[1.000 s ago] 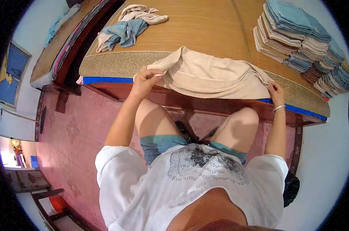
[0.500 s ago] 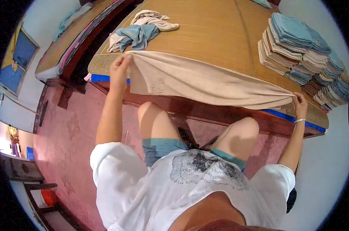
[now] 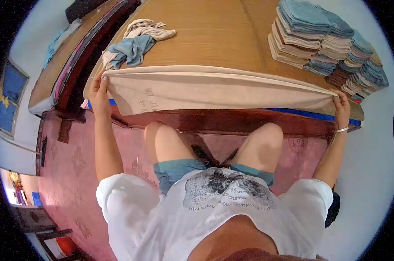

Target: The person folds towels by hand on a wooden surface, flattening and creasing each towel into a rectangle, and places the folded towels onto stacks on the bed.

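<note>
A long beige towel (image 3: 214, 89) is stretched between my two hands across the front edge of the bed, with faint lettering near its left end. My left hand (image 3: 100, 89) pinches its upper left corner. At the other end, my right hand (image 3: 342, 105) grips the upper right corner, a pale bracelet on that wrist. The towel's top edge is pulled nearly straight and looks doubled over; its lower part hangs over the bed's front side. Just beyond my left hand lies a crumpled heap with a blue towel (image 3: 130, 51) and a cream cloth (image 3: 147, 29).
Tall stacks of folded towels (image 3: 308, 37) in blue, beige and brown stand on the right of the mat-covered bed (image 3: 205, 26). Another bed-like platform (image 3: 70, 56) runs along the left wall. My bare knees are close to the bed's front board, above the pink floor (image 3: 75, 174).
Both hands have spread farther apart, the left one moving left and down. The towel is now tauter and straighter, its lettering more readable. The view has shifted slightly right.
</note>
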Tool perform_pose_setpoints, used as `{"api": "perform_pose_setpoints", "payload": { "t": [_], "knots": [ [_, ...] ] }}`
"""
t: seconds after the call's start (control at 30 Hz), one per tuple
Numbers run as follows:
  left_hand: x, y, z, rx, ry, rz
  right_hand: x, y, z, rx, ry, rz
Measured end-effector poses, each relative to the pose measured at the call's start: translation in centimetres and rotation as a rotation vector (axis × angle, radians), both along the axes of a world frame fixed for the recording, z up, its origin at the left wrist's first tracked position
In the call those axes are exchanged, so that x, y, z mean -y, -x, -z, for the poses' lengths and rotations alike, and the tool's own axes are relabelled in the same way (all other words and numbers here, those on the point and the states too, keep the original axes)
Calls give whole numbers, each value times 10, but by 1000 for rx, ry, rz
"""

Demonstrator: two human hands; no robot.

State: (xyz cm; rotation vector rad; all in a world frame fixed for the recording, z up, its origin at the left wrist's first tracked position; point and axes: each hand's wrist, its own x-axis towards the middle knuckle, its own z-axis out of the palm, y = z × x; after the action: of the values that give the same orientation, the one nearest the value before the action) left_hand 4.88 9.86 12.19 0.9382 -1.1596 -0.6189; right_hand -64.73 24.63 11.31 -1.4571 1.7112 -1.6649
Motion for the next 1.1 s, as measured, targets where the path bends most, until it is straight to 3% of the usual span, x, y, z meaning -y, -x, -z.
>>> {"api": "perform_pose_setpoints", "payload": {
  "t": [0.17,0.3,0.43,0.5,0.57,0.67,0.83,0.9,1.1],
  "knots": [
    [1,-9,5,-41,-10,-29,-10,1,6,-170,-76,31],
    [10,-15,12,-141,-50,-79,-14,-28,2,-519,-229,43],
    [14,-34,16,-74,-7,-18,-23,-43,-8,-337,-281,9],
    [18,-47,24,-72,-21,8,-24,-41,-3,-117,-166,-147],
    [16,-47,23,-80,-44,12,-24,-40,0,-184,-172,-131],
    [16,-48,22,-67,-43,-23,-27,-37,-3,-6,-118,-144],
    [16,-55,21,-111,-34,-36,-35,-45,-14,-234,-209,-87],
    [10,-51,22,-114,-36,-65,-39,-40,-8,41,64,-192],
    [7,-27,26,49,-1,-107,-31,-22,10,272,-99,-225]
  ]
}}
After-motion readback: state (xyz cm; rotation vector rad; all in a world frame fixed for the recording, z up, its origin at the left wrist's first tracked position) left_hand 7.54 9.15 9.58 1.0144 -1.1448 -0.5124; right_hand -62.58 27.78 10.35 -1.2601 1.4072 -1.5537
